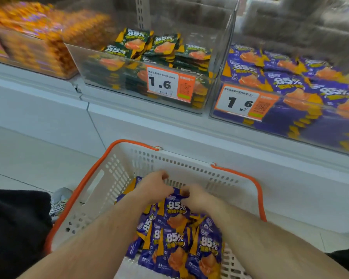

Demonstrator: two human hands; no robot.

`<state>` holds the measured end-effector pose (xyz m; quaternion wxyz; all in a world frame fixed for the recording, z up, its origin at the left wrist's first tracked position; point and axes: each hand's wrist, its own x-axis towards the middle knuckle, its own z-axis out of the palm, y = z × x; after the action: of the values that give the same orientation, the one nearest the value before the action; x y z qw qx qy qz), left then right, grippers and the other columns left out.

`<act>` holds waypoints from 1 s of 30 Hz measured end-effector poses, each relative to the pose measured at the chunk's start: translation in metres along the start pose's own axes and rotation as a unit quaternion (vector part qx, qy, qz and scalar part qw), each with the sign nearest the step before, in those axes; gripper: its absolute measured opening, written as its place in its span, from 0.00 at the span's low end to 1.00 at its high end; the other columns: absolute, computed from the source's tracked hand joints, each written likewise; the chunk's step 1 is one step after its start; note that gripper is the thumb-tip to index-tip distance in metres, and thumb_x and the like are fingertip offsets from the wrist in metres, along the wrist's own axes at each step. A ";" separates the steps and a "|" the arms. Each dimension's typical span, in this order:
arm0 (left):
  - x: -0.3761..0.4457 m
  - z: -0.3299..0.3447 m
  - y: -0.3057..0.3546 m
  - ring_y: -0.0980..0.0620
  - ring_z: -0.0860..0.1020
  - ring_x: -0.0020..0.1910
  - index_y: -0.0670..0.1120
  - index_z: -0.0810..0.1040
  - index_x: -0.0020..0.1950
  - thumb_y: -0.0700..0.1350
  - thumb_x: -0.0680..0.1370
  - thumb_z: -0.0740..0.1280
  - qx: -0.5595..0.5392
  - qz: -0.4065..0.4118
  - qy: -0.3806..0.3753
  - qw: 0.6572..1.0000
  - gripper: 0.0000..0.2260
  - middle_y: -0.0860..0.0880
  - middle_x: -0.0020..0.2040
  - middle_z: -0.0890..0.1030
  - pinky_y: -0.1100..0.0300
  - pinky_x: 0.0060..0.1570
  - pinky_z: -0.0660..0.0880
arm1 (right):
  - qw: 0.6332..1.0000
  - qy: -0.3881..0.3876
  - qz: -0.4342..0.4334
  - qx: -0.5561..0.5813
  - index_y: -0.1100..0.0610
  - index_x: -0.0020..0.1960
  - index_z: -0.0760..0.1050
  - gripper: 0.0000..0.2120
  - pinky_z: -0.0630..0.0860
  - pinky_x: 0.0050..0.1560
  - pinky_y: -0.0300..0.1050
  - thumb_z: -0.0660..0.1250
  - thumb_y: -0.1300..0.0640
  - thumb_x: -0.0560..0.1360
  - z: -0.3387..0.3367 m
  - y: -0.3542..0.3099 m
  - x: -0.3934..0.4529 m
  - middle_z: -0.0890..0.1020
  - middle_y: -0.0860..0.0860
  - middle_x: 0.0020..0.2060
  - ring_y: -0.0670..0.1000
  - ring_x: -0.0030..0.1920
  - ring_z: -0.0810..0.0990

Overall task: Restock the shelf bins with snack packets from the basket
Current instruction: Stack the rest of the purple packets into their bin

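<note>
Our left hand and right hand both reach into the basket, fingers curled and pinching the top edge of one purple snack packet. More purple packets lie heaped just below our fingers. Beyond them sits the purple-packet bin.

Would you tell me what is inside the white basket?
Purple snack packets lie heaped inside the basket; both hands grip the top one. The basket floor beneath them is covered.

Glossy foil-look packets, matt perforated plastic basket, clear smooth plastic bins.
</note>
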<state>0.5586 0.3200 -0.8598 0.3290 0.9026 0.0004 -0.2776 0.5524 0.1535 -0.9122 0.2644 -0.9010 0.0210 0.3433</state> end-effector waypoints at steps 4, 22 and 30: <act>-0.010 -0.020 0.016 0.59 0.74 0.41 0.47 0.63 0.74 0.50 0.75 0.71 -0.071 0.008 -0.002 0.997 0.30 0.49 0.65 0.72 0.61 0.40 0.74 | 0.996 0.068 -0.063 0.014 0.54 0.63 0.75 0.13 0.75 0.54 0.45 0.65 0.57 0.79 -0.071 -0.027 -0.029 0.80 0.51 0.60 0.52 0.56 0.79; -0.069 -0.103 0.164 0.41 0.83 0.49 0.45 0.81 0.50 0.36 0.78 0.68 -0.427 0.286 0.096 0.852 0.05 0.43 0.47 0.85 0.40 0.55 0.78 | 0.804 0.419 -0.247 0.342 0.50 0.47 0.77 0.16 0.78 0.40 0.39 0.69 0.71 0.73 -0.170 -0.077 -0.184 0.84 0.46 0.43 0.49 0.42 0.83; -0.012 -0.131 0.201 0.46 0.75 0.58 0.47 0.72 0.67 0.59 0.78 0.57 0.077 0.346 0.407 0.842 0.23 0.47 0.58 0.76 0.50 0.54 0.73 | 0.716 0.504 -0.138 0.462 0.58 0.60 0.78 0.18 0.78 0.36 0.45 0.63 0.72 0.74 -0.275 -0.065 -0.169 0.82 0.55 0.45 0.49 0.30 0.78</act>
<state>0.6512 0.2426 -0.6523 0.3030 0.8986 -0.1991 0.2472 0.6047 0.0500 -0.6041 0.6429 -0.6990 0.1823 -0.2548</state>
